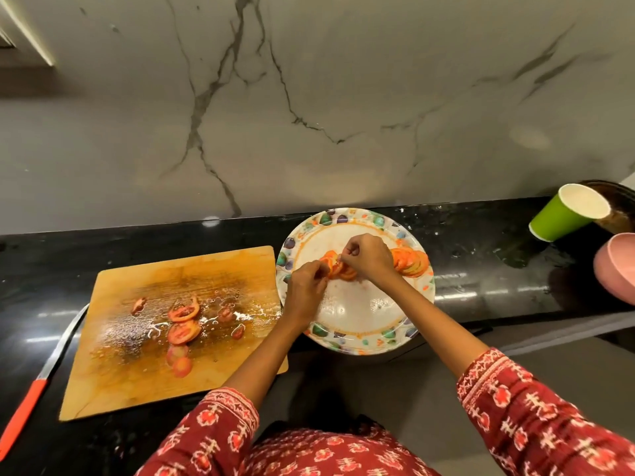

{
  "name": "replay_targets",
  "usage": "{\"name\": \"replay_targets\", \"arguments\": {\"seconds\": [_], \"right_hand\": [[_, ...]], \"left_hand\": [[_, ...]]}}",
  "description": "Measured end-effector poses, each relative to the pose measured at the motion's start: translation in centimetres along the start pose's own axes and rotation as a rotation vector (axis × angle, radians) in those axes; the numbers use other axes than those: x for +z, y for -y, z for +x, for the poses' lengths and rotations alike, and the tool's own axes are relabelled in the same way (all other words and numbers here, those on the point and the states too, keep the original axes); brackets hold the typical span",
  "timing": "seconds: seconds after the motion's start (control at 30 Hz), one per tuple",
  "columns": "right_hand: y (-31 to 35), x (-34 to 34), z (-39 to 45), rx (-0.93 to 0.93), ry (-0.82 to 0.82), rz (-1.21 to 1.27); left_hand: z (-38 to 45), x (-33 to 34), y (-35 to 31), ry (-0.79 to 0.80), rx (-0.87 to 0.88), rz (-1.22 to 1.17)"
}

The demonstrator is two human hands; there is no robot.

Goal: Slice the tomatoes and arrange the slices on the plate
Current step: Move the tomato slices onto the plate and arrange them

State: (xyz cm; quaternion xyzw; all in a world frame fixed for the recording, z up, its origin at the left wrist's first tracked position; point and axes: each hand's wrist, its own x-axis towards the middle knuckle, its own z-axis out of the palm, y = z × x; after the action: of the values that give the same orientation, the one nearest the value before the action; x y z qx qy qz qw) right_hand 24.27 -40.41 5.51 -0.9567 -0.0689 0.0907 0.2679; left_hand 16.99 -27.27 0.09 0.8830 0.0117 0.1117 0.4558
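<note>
A round white plate (357,317) with a coloured fruit-pattern rim sits on the black counter. A fanned row of tomato slices (410,263) lies along its far right side. My left hand (305,286) and my right hand (367,255) meet over the plate's far middle, both pinching a small cluster of tomato slices (338,269) there. Left of the plate lies a wet wooden cutting board (137,365) with several loose tomato slices (184,331) and scraps on it.
A knife (37,383) with a red handle lies on the counter along the board's left edge. At the far right stand a green paper cup (563,214), a pink bowl (616,269) and a dark vessel (618,207). A marble wall rises behind the counter.
</note>
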Motion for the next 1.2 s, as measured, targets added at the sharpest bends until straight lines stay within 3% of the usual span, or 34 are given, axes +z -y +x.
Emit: {"name": "replay_targets", "arguments": {"seconds": [0.27, 0.4, 0.63, 0.9, 1.2], "right_hand": [[-1.1, -0.7, 1.2, -0.08, 0.026, 0.034], [-1.8, -1.3, 1.9, -0.137, 0.039, 0.039], [-1.3, -0.9, 1.2, -0.326, 0.391, -0.214], [-1.4, 0.8, 0.7, -0.327, 0.275, -0.13], [-1.7, 0.5, 0.4, -0.323, 0.257, -0.135]], "left_hand": [[0.3, 0.1, -0.1, -0.007, -0.045, -0.042], [0.6, -0.1, 0.1, 0.026, -0.146, -0.039], [2.0, -0.5, 0.0, 0.099, -0.252, -0.005], [2.2, -0.7, -0.5, 0.16, -0.217, -0.011], [2.1, -0.3, -0.5, 0.178, -0.177, -0.041]]}}
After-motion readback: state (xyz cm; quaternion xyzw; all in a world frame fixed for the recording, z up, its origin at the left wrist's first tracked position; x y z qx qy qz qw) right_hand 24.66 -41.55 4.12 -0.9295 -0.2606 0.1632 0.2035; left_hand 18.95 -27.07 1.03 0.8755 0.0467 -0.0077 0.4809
